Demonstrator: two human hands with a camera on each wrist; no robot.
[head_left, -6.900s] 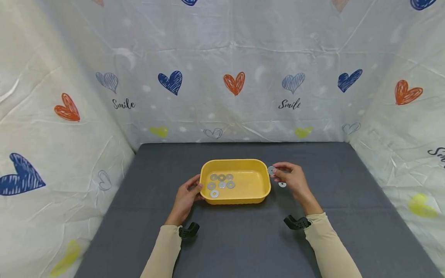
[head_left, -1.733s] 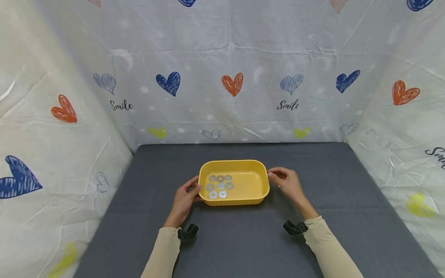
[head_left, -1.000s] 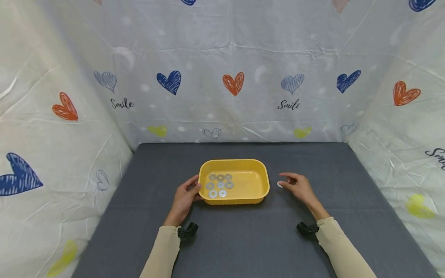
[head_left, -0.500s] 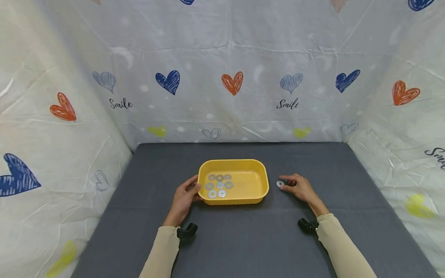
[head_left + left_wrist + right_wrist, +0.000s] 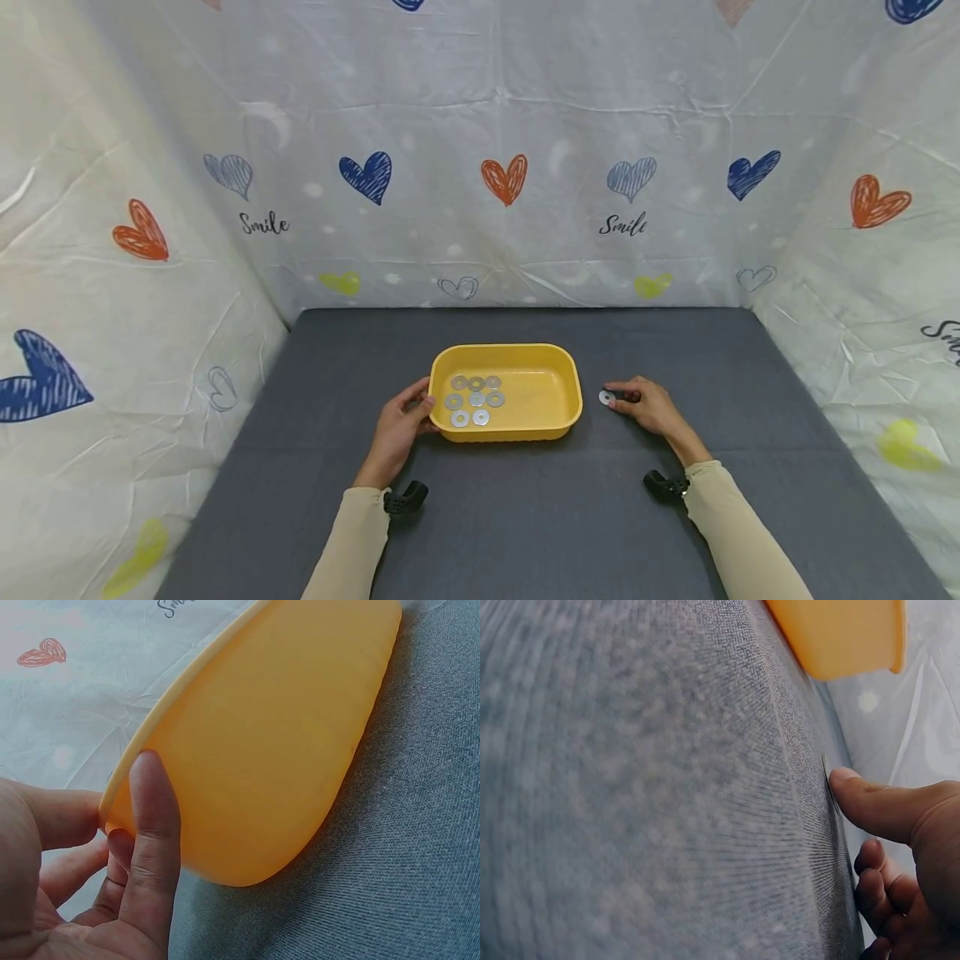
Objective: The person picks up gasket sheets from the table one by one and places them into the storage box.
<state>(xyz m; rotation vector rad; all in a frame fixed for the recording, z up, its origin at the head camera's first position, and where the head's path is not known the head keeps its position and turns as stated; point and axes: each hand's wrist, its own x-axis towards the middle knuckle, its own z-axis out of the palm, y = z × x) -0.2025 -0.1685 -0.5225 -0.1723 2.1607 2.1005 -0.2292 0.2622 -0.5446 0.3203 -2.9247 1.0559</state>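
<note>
A yellow plastic tray (image 5: 540, 398) sits on the dark grey cloth. My left hand (image 5: 397, 427) grips its left end, thumb against the outer wall and fingers at the rim, as the left wrist view shows up close. Inside, on the left half of the floor, several flat metal washers (image 5: 477, 399) lie in rows. Right of the tray, one more washer (image 5: 607, 397) is on the cloth. My right hand (image 5: 648, 408) has thumb and index finger at its edge, pinching it low at the cloth; the thumb (image 5: 855, 795) meets the thin disc in the right wrist view.
The grey cloth (image 5: 525, 517) covers the table. Pale curtains (image 5: 562, 242) with printed hearts stand behind and on both sides. The right half of the tray floor is bare. Each wrist wears a black band (image 5: 405, 497).
One more washer now lies in the tray's front row. My right hand has moved from the tray's right rim to the washer on the cloth. The left hand has kept its grip.
</note>
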